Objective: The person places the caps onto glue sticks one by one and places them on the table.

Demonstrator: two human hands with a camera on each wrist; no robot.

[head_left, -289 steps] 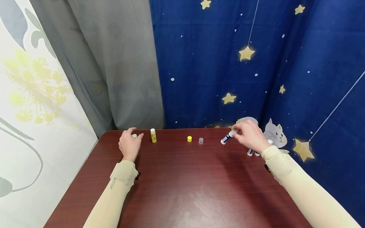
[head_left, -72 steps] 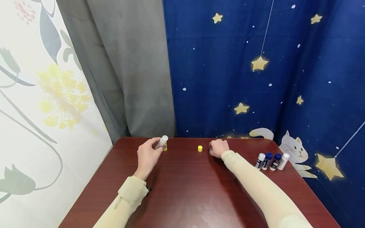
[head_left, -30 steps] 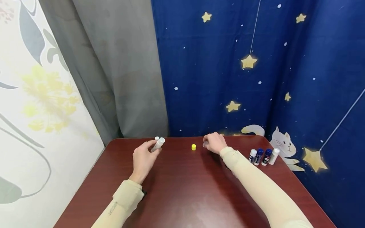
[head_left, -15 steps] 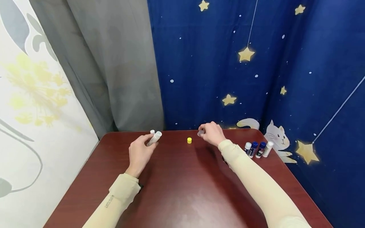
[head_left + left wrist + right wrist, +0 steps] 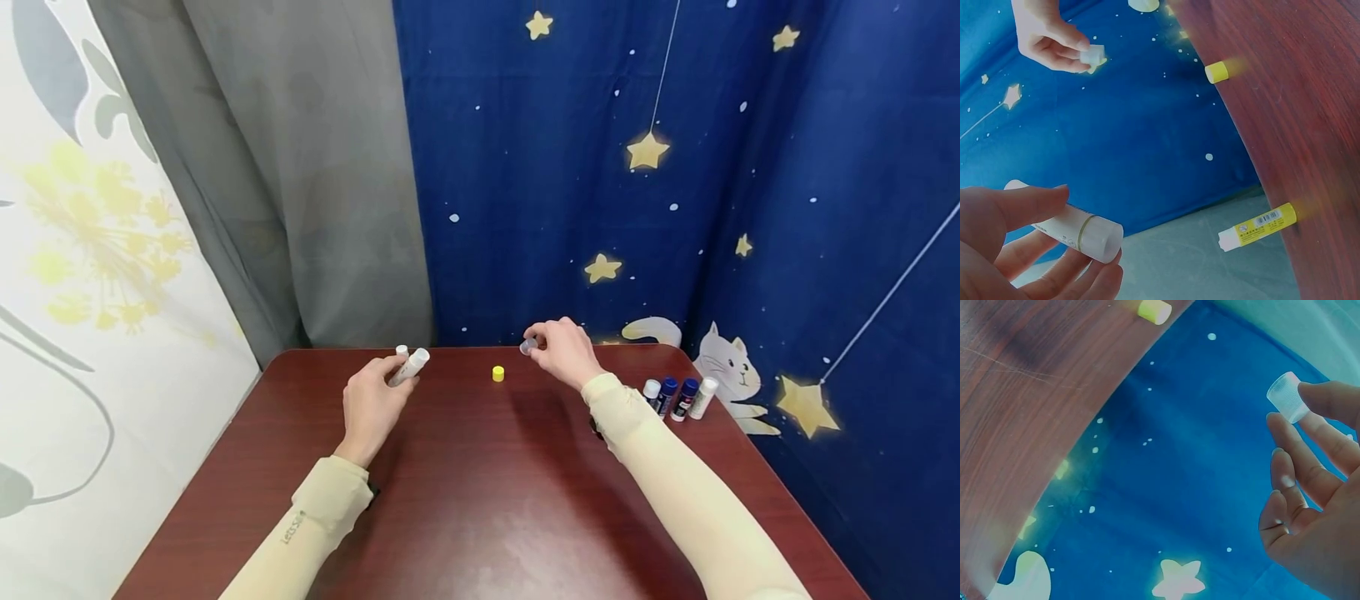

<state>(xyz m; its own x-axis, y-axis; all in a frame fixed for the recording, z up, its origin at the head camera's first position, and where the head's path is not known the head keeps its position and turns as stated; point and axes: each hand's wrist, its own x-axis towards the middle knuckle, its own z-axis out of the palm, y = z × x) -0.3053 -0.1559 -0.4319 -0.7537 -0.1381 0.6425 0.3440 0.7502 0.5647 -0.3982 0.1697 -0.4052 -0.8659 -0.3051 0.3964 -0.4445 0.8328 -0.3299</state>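
My left hand (image 5: 367,408) grips a white glue stick (image 5: 407,368) above the table's far left part. It is tilted; in the left wrist view its round whitish end (image 5: 1109,242) points away from the palm. My right hand (image 5: 566,354) pinches a small clear ribbed cap (image 5: 1288,397) between thumb and fingertips, in the air near the far edge. Behind the left hand a yellow glue stick (image 5: 1266,224) stands upright without its cap, mostly hidden in the head view. Between the hands a yellow cap (image 5: 498,374) sits on the table.
Several glue sticks stand in a row at the right: a white-capped one (image 5: 651,388), blue-capped ones (image 5: 685,400) and an all-white one (image 5: 703,398). The dark red table (image 5: 480,500) ends at curtains (image 5: 555,208) behind.
The right hand has let go of a blue-and-white glue stick, now standing in the row, and lifted the clear cap off the table. The left hand has picked up the white glue stick.
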